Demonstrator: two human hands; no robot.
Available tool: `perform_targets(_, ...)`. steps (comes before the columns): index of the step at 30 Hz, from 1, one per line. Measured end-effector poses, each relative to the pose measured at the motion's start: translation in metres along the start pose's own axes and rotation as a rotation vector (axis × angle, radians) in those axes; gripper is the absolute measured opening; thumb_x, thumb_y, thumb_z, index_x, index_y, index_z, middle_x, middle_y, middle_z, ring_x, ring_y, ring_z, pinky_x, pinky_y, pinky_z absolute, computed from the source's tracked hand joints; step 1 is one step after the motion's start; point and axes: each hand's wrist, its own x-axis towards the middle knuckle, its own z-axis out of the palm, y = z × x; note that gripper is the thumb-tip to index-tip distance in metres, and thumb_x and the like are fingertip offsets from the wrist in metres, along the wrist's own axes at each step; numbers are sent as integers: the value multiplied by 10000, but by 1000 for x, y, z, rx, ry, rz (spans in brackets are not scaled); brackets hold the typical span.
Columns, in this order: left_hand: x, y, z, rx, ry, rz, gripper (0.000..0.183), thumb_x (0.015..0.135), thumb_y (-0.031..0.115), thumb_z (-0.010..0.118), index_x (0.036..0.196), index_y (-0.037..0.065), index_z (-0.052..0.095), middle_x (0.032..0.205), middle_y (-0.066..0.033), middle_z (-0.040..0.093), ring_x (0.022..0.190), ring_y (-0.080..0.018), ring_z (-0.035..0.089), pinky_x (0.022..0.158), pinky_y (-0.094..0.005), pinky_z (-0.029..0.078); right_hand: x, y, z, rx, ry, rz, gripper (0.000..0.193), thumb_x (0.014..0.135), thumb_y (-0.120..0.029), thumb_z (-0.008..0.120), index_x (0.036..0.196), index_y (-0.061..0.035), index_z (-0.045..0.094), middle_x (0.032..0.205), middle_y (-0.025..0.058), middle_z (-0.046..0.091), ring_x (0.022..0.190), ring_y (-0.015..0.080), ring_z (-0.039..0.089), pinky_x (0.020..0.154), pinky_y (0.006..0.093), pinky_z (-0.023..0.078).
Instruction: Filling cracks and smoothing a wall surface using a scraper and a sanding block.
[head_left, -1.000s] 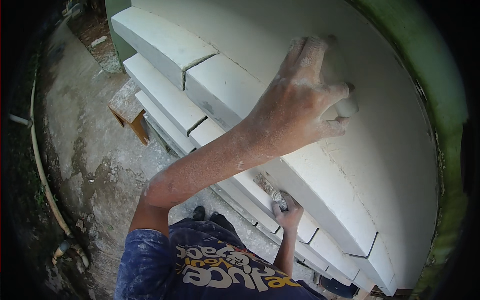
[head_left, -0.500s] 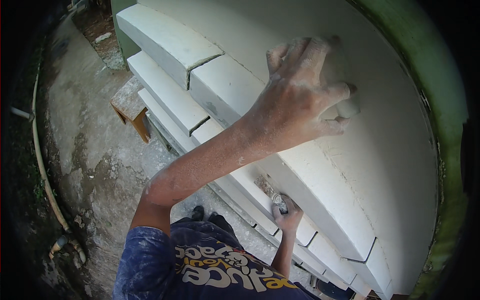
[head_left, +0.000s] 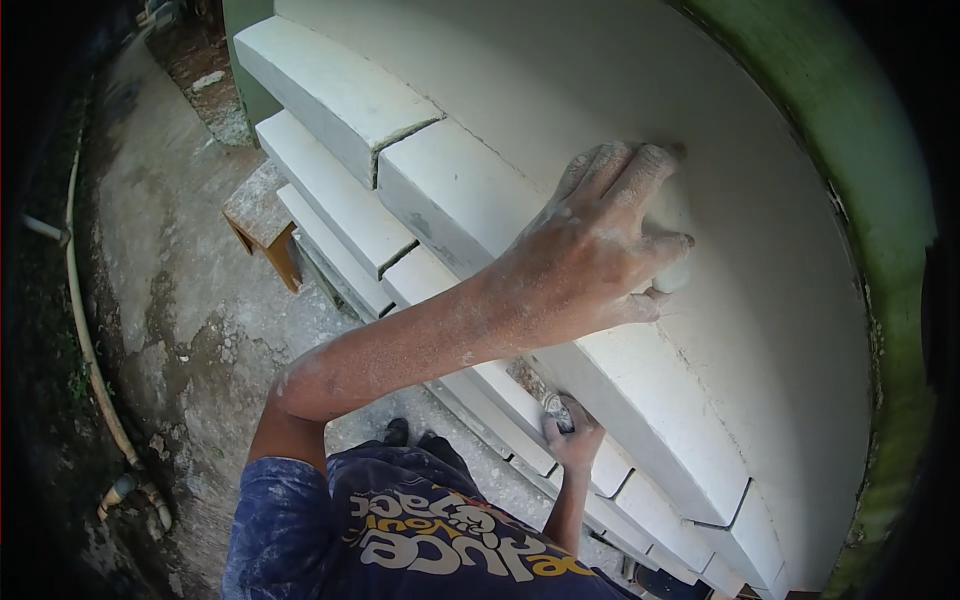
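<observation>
My left hand (head_left: 620, 230) reaches up to the smooth whitish wall surface (head_left: 780, 290). Its dusty fingers are closed over a pale grey-green, rounded-edged piece (head_left: 672, 212), partly hidden under the hand and lying against that surface. Lower down, my right hand (head_left: 575, 435) is closed by the stepped white ledges (head_left: 650, 395). A clear or silvery rounded object (head_left: 557, 410) shows at its fingers, beside a brown and white patch; its kind cannot be made out. White powder covers both hands.
A green curved border (head_left: 890, 300) edges the wall at the right. Dark gaps split the ledges into blocks. A dusty wooden stool (head_left: 262, 215) stands on the rough concrete ground (head_left: 190, 320) at left. Beyond it runs a thin pipe (head_left: 80, 320). My dark shoes (head_left: 397, 432) stand below.
My left hand has moved downward along the wall surface with the pale piece, its fingers closer together. My right hand stays almost in place.
</observation>
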Motion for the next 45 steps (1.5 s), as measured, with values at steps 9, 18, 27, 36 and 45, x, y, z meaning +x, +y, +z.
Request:
perform_targets(9, -4, -5, 8, -77, 70, 14, 457, 622, 310, 929, 1040, 180, 800, 1325, -172, 509, 1286, -374, 451, 1050, -540, 412, -1, 4, 1, -2, 7, -24, 358, 666, -197, 752, 976, -19, 767, 998, 186, 749, 967, 373, 703, 949, 449, 514)
perform_targets(18, 2, 11, 16, -107, 133, 1, 484, 590, 285, 937, 1038, 161, 801, 1315, -173, 533, 1217, -350, 502, 1016, -515, 438, 0, 1, 0, -17, 33, -58, 331, 672, -208, 755, 957, -41, 766, 975, 176, 745, 946, 377, 696, 927, 460, 514)
perform_targets(27, 2, 6, 7, -100, 46, -21, 422, 701, 345, 907, 1022, 105, 776, 1311, -217, 449, 1282, -399, 405, 1044, -621, 399, 0, 1, -1, -27, 21, -21, 340, 665, -217, 763, 959, -46, 770, 1003, 174, 746, 988, 373, 688, 963, 464, 495)
perform_targets(36, -6, 14, 13, -132, 51, -25, 450, 684, 339, 912, 1036, 93, 777, 1326, -209, 468, 1244, -383, 434, 1003, -593, 421, 1, -1, -2, -5, 4, -9, 365, 661, -224, 769, 973, -36, 772, 999, 181, 746, 983, 375, 692, 965, 469, 500)
perform_targets(45, -4, 32, 24, -195, 71, 25, 369, 753, 331, 873, 991, 64, 780, 1333, -258, 451, 1279, -417, 410, 998, -635, 433, -4, 8, 1, -12, 20, -26, 361, 671, -229, 772, 977, -37, 772, 992, 178, 747, 982, 371, 695, 965, 464, 502)
